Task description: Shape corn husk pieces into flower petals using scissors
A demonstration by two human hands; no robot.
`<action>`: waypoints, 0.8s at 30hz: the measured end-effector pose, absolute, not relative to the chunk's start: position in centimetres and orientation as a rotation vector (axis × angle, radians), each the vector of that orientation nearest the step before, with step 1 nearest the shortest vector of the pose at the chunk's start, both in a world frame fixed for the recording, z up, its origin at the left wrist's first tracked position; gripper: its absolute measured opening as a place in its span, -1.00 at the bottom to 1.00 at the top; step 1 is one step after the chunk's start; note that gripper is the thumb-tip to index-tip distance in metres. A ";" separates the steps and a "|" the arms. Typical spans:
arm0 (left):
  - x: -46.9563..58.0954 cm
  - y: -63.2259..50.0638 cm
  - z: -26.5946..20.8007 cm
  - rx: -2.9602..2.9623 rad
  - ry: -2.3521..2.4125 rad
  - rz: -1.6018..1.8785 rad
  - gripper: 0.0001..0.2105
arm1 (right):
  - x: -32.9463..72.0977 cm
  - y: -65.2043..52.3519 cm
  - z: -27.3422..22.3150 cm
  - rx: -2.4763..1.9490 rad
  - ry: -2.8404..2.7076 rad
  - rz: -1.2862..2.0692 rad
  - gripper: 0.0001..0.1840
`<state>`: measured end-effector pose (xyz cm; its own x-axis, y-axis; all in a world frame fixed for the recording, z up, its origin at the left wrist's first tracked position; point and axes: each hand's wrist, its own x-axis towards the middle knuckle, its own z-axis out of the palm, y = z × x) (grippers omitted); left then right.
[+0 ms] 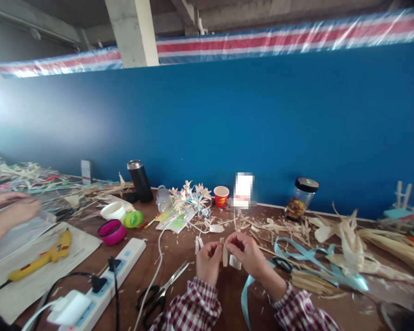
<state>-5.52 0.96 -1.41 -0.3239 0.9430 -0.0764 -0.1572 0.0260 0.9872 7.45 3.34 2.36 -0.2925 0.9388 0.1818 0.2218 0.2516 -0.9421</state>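
Observation:
Between my two hands stands a narrow pale strip of corn husk (225, 258). My left hand (207, 263) pinches its left side with thumb and forefinger. My right hand (247, 255) is closed at its upper right edge, thumb and fingertips together. Small pale husk pieces (198, 245) lie just beyond my left hand, and another pale piece is partly hidden under my right hand. Black-handled scissors (165, 289) lie open on the brown table to the left. A light blue ribbon (245, 299) runs beneath my right wrist.
Husk flowers (192, 198), a red paper cup (221, 197) and a lidded jar (298, 200) stand along the blue wall. Left are a power strip (124, 264), a yellow glue gun (43, 259) and another person's hands (15, 211). Dried husks (352, 243) lie right.

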 end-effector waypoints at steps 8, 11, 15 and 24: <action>-5.3 0.7 -1.2 0.853 1.273 1.400 -0.72 | 7.6 3.5 1.2 -1.119 -1.569 1.115 -0.79; -5.3 0.7 -1.1 0.837 1.260 1.404 -0.72 | 7.5 3.5 0.8 -1.111 -1.565 1.108 -0.80; -5.4 0.8 -1.0 0.819 1.246 1.374 -0.72 | 7.5 3.5 0.6 -1.113 -1.573 1.119 -0.83; -5.3 0.8 -1.2 0.849 1.248 1.395 -0.76 | 7.5 3.5 0.6 -1.132 -1.594 1.081 -0.84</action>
<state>-5.31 0.81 -1.17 -0.2158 0.9682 -0.1264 -0.2333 0.0745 0.9695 7.53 3.50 0.64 -0.2010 0.9653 0.1664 0.2029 0.2073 -0.9570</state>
